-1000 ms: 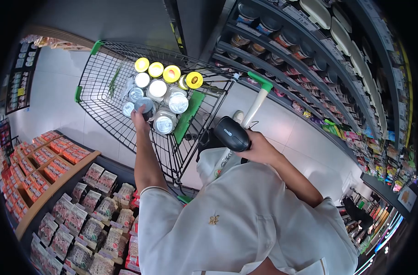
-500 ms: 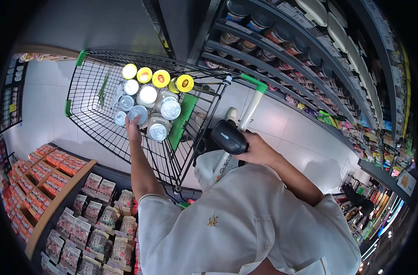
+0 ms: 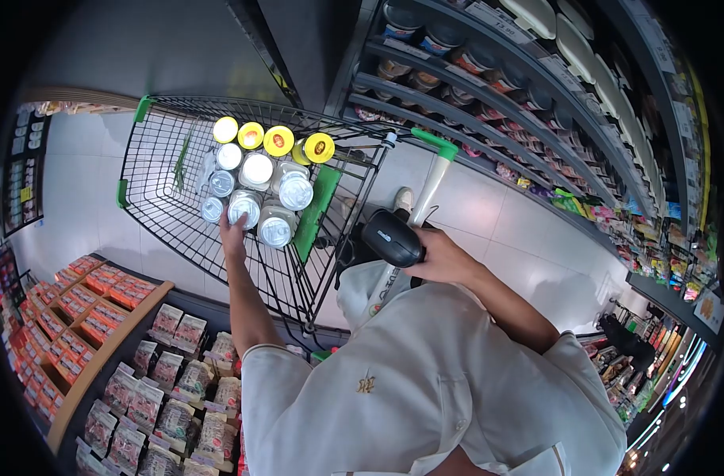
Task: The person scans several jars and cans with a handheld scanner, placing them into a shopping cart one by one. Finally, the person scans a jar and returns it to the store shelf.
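Observation:
My left hand (image 3: pixel 233 236) is inside the wire shopping cart (image 3: pixel 159 226), with its fingers closed around the near side of a clear jar with a silver lid (image 3: pixel 244 208). Several other jars stand close about it: silver-lidded ones (image 3: pixel 296 192), white-lidded ones (image 3: pixel 256 170) and a row with yellow lids (image 3: pixel 278 140). My right hand (image 3: pixel 443 255) is closed at the cart's push handle (image 3: pixel 435 189), against a black rounded device (image 3: pixel 393 238) on the handle. That device hides most of its fingers.
Shelves of tubs and packets (image 3: pixel 489 87) rise along the right. Bagged goods (image 3: pixel 175 420) and orange boxes (image 3: pixel 100 278) fill a low display at lower left. A green panel (image 3: pixel 316 213) stands at the cart's handle end. Green stalks (image 3: pixel 181 163) lie at its far end.
The jar at my left hand has shifted slightly toward me, and its lid now looks brighter. My left hand has moved slightly down with it. My right hand stays at the handle.

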`<state>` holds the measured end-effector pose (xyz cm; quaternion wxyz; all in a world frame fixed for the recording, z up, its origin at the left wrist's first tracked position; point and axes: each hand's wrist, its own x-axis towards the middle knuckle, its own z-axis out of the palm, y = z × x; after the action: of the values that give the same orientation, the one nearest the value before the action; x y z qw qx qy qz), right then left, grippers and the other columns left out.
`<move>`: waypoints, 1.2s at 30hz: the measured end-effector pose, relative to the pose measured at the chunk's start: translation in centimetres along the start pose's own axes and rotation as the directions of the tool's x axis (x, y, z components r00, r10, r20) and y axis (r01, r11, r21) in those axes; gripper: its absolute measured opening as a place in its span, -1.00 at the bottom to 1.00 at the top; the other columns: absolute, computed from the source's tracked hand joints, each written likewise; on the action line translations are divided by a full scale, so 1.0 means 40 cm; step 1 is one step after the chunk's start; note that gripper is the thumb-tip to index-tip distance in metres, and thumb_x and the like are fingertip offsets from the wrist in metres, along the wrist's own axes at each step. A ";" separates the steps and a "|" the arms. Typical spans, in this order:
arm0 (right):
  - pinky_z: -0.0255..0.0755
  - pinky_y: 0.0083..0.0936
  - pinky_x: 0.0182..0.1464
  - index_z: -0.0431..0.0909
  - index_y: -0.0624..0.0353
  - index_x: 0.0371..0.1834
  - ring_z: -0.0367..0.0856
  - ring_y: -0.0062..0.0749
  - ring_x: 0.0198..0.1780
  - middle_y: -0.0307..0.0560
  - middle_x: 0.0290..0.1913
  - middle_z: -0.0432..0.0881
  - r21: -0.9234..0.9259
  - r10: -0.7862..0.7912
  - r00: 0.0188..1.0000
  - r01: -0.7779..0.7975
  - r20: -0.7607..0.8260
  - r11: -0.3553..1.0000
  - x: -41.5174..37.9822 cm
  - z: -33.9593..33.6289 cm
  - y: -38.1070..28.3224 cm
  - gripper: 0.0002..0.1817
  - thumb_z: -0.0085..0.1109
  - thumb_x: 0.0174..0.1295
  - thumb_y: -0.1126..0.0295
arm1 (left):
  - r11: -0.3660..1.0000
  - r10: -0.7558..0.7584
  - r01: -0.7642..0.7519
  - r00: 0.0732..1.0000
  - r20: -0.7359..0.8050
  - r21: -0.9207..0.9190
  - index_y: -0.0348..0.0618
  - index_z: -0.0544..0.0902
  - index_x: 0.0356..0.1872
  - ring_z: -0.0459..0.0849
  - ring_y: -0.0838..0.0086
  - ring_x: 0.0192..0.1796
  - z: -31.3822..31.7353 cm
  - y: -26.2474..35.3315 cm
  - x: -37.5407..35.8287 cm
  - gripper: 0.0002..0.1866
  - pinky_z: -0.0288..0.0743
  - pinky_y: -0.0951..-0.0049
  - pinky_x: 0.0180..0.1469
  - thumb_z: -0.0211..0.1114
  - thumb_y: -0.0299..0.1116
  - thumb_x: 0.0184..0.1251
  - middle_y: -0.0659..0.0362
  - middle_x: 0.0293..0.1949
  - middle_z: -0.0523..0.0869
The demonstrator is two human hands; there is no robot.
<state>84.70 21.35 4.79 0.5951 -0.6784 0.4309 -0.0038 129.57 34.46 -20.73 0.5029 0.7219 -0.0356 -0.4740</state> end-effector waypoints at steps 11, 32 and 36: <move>0.58 -0.19 -0.04 0.55 0.39 0.03 0.70 0.15 -0.17 0.27 -0.24 0.68 -0.023 -0.057 0.998 0.057 -0.019 0.998 -0.006 0.010 0.018 -0.42 0.43 -0.09 0.34 | 0.999 -0.052 0.053 0.984 -0.169 0.001 -0.13 0.45 0.38 0.62 0.42 0.13 0.050 0.015 -0.048 -0.30 0.48 0.38 0.05 0.53 -0.29 0.22 0.15 0.20 0.63; 0.60 -0.18 0.02 0.62 0.37 -0.06 0.74 0.16 -0.12 0.29 -0.22 0.74 -0.058 -0.162 0.987 0.162 0.011 0.985 -0.047 0.004 0.029 -0.49 0.40 -0.09 0.29 | 0.939 0.308 -0.328 0.936 0.169 0.103 -0.27 0.64 0.02 0.69 0.43 -0.07 0.408 -0.033 -0.612 -0.71 0.54 0.41 0.01 0.20 -0.23 0.59 0.11 -0.08 0.73; 0.61 -0.18 0.02 0.63 0.37 -0.08 0.75 0.16 -0.13 0.28 -0.24 0.74 -0.038 -0.222 0.974 0.224 0.034 0.974 -0.058 0.000 0.057 -0.50 0.42 -0.09 0.29 | 0.937 0.196 -0.221 0.973 0.119 0.270 -0.31 0.65 0.05 0.76 0.39 -0.09 0.442 0.014 -0.664 -0.48 0.54 0.39 0.02 0.04 0.03 0.63 0.02 -0.06 0.76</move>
<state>81.92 22.88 4.14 0.5829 -0.7347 0.3431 -0.0515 102.51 35.96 -3.87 0.4404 0.7561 -0.2017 -0.4401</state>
